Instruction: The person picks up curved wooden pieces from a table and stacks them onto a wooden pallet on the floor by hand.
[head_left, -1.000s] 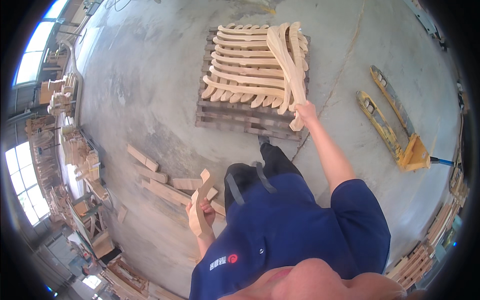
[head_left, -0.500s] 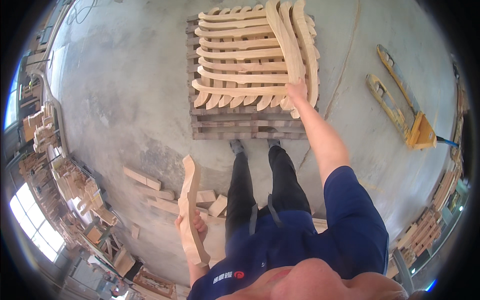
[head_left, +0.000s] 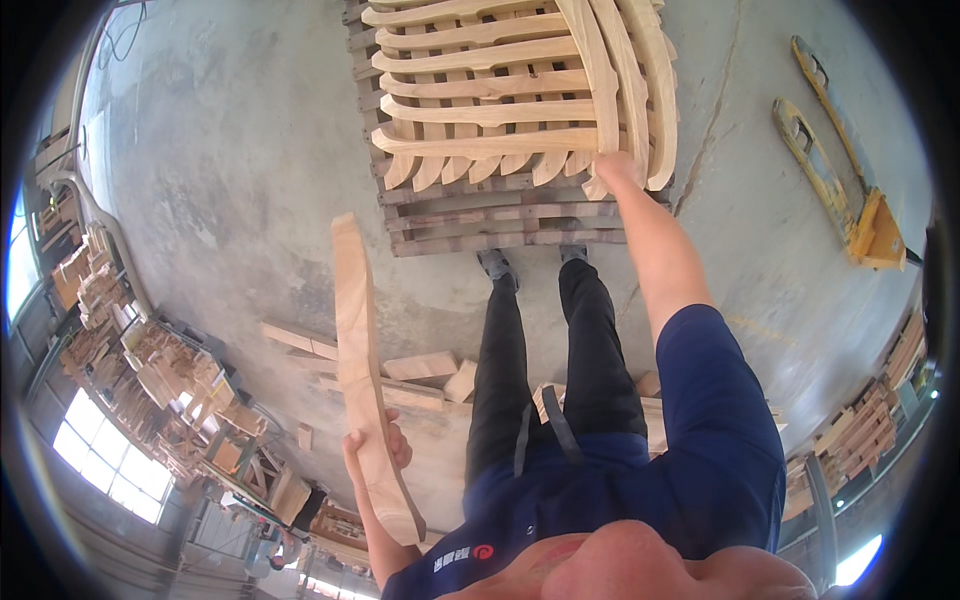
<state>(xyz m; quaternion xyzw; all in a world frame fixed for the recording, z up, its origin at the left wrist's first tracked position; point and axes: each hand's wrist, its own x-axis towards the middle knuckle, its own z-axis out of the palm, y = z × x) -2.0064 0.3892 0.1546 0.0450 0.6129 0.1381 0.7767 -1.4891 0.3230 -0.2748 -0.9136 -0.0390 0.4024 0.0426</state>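
Wrapped around a long, curved wooden furniture leg (head_left: 358, 345), my left hand (head_left: 380, 446) carries it upright at my left side, clear of the floor. My right hand (head_left: 614, 170) grips the near end of another curved wooden leg (head_left: 592, 75), the leftmost of several laid lengthwise along the right side of the stack. These lie over rows of similar curved legs (head_left: 490, 112) set crosswise on a wooden pallet (head_left: 510, 228). My right fingers are partly hidden behind the hand.
A yellow pallet jack (head_left: 868, 230) stands on the concrete floor at the right. Loose wooden blocks (head_left: 420, 366) lie beside my legs. Along the left, racks and piles of wooden parts (head_left: 170, 360) line the wall; more stacked wood (head_left: 858, 445) sits at the lower right.
The leg in my left hand has swung up and out to the left, showing more of its length. My right hand keeps its place at the stack, which now sits higher in view.
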